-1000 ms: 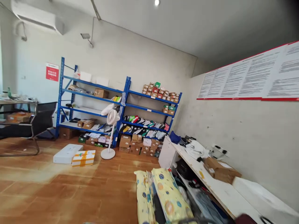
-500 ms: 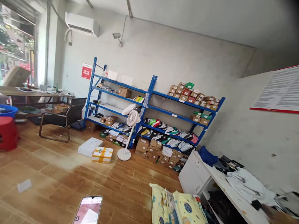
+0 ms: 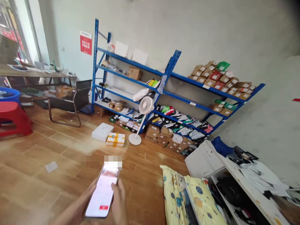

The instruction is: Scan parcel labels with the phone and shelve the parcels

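A smartphone with a lit, mostly white screen and a red button near its bottom is held in front of me, low in the view. My left hand is closed around its left edge, with most fingers hidden behind it. On the opposite edge, my right hand grips the phone too, its thumb lying over the screen's right side. The top end of the phone is covered by a blurred patch.
Yellow patterned packages lie on the floor beside a white cabinet. Ahead stand a white fan, a white box, a taped box and blue shelving with parcels. Left are a black chair and red stool.
The view has tilted down and turned slightly left. The phone has come further up into view, both hands now show on it, and its screen has changed to a mostly white page.
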Tool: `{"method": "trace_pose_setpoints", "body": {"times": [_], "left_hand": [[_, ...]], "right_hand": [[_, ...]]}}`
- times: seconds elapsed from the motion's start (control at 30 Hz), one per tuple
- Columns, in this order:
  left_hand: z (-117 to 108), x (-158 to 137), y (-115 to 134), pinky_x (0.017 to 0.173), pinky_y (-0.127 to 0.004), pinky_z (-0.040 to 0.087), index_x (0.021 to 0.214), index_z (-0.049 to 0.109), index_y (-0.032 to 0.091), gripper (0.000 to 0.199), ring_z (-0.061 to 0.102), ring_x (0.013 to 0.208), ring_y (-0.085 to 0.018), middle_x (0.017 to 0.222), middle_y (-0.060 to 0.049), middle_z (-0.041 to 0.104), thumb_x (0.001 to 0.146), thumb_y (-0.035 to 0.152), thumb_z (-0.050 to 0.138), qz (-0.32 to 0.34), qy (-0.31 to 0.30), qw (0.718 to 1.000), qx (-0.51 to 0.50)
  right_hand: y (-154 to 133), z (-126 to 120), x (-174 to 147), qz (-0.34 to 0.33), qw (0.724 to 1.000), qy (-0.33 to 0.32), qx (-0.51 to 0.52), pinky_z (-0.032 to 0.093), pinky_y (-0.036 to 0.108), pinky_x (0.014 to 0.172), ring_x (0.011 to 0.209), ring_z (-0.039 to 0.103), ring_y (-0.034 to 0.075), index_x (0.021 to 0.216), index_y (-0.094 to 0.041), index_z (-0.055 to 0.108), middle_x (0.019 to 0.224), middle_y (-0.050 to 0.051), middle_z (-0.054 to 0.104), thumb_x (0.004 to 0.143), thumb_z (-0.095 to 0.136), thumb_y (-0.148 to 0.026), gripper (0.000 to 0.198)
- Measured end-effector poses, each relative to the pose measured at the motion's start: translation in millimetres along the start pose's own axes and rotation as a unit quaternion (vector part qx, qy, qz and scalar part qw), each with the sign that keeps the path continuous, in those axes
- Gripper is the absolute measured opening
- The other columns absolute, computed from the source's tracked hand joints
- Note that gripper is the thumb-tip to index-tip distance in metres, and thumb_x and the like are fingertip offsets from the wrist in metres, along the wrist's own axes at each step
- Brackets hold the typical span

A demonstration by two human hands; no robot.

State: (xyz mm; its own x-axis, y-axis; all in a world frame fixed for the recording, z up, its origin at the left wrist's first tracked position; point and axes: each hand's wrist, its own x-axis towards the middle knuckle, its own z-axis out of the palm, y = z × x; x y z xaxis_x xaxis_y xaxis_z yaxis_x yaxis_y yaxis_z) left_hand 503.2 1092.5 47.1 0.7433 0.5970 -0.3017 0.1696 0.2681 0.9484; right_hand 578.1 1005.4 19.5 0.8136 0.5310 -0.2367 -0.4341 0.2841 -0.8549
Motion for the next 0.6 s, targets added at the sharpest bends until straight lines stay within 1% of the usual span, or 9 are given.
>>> {"method": "trace_pose_setpoints", "body": {"times": [0.07, 0.13, 0.2, 0.23, 0.33, 0.4, 0.47, 0.53, 0.6], "left_hand": [[-16.8, 10.0, 1.4, 0.077, -0.047, 0.057, 0.124, 0.064, 0.029, 0.082, 0.067, 0.090, -0.033, 0.114, -0.006, 0.071, 0.058, 0.079, 0.064, -0.081, -0.051, 0.994, -0.056], [-27.2, 21.1, 4.7, 0.069, -0.044, 0.058, 0.131, 0.058, 0.031, 0.092, 0.067, 0.083, -0.031, 0.120, -0.006, 0.069, 0.053, 0.079, 0.067, -0.134, -0.101, 0.981, -0.095], [-33.3, 30.6, 9.3, 0.060, -0.038, 0.058, 0.139, 0.050, 0.032, 0.096, 0.067, 0.082, -0.029, 0.122, -0.006, 0.067, 0.056, 0.079, 0.066, -0.151, -0.150, 0.971, -0.112], [-35.4, 34.1, 12.0, 0.056, -0.035, 0.057, 0.142, 0.044, 0.033, 0.095, 0.067, 0.082, -0.028, 0.121, -0.007, 0.068, 0.061, 0.077, 0.065, -0.153, -0.173, 0.966, -0.120], [-40.8, 40.3, 19.2, 0.047, -0.029, 0.053, 0.147, 0.034, 0.034, 0.082, 0.067, 0.084, -0.027, 0.119, -0.008, 0.068, 0.077, 0.066, 0.061, -0.144, -0.218, 0.954, -0.147], [-44.3, 42.5, 22.5, 0.050, -0.027, 0.053, 0.146, 0.037, 0.033, 0.071, 0.067, 0.090, -0.026, 0.128, -0.007, 0.064, 0.083, 0.057, 0.060, -0.128, -0.222, 0.951, -0.172], [-47.2, 44.5, 24.4, 0.063, -0.027, 0.056, 0.142, 0.044, 0.031, 0.067, 0.064, 0.103, -0.026, 0.137, -0.005, 0.057, 0.083, 0.053, 0.063, -0.114, -0.212, 0.950, -0.196], [-49.1, 46.6, 25.1, 0.079, -0.028, 0.055, 0.140, 0.047, 0.029, 0.066, 0.056, 0.118, -0.026, 0.141, -0.003, 0.054, 0.081, 0.053, 0.065, -0.109, -0.200, 0.952, -0.205], [-49.9, 48.8, 24.8, 0.086, -0.029, 0.053, 0.139, 0.049, 0.030, 0.068, 0.052, 0.123, -0.027, 0.142, -0.002, 0.053, 0.079, 0.057, 0.066, -0.106, -0.192, 0.955, -0.200]], "right_hand": [[-14.2, 20.2, 6.8, -0.019, 1.000, -0.006, 0.010, 0.055, 0.030, 0.070, 0.077, 0.070, 0.021, 0.090, -0.021, 0.066, 0.086, 0.002, 0.077, 0.064, 0.064, -0.031, 0.028], [-25.1, 33.3, 14.3, -0.025, 1.000, -0.006, 0.017, 0.054, 0.028, 0.065, 0.070, 0.068, 0.018, 0.090, -0.021, 0.063, 0.082, 0.000, 0.076, 0.061, 0.062, -0.024, 0.029], [-29.7, 40.9, 22.1, -0.030, 0.999, -0.002, 0.011, 0.052, 0.026, 0.062, 0.067, 0.066, 0.017, 0.092, -0.021, 0.062, 0.080, -0.001, 0.076, 0.059, 0.063, -0.019, 0.034], [-29.9, 43.3, 26.0, -0.032, 0.999, -0.001, 0.005, 0.052, 0.026, 0.061, 0.067, 0.066, 0.016, 0.093, -0.021, 0.062, 0.079, -0.002, 0.075, 0.058, 0.065, -0.017, 0.036], [-26.3, 47.8, 37.7, -0.032, 0.999, -0.003, -0.012, 0.052, 0.026, 0.061, 0.067, 0.066, 0.017, 0.094, -0.020, 0.064, 0.080, -0.001, 0.075, 0.061, 0.069, -0.019, 0.034], [-23.4, 50.0, 44.2, -0.029, 0.999, 0.001, -0.018, 0.052, 0.026, 0.064, 0.069, 0.067, 0.017, 0.093, -0.019, 0.065, 0.082, 0.001, 0.076, 0.069, 0.067, -0.028, 0.026], [-21.1, 52.1, 48.7, -0.026, 0.999, 0.006, -0.021, 0.053, 0.027, 0.065, 0.071, 0.068, 0.018, 0.094, -0.019, 0.065, 0.085, 0.002, 0.076, 0.076, 0.062, -0.035, 0.024], [-19.4, 54.1, 51.1, -0.025, 0.999, 0.007, -0.025, 0.053, 0.028, 0.067, 0.075, 0.069, 0.019, 0.096, -0.019, 0.064, 0.087, 0.001, 0.076, 0.076, 0.063, -0.032, 0.023], [-17.9, 55.9, 52.3, -0.029, 0.999, 0.001, -0.031, 0.053, 0.028, 0.068, 0.077, 0.069, 0.019, 0.098, -0.020, 0.061, 0.087, 0.000, 0.076, 0.071, 0.066, -0.025, 0.028]]}}
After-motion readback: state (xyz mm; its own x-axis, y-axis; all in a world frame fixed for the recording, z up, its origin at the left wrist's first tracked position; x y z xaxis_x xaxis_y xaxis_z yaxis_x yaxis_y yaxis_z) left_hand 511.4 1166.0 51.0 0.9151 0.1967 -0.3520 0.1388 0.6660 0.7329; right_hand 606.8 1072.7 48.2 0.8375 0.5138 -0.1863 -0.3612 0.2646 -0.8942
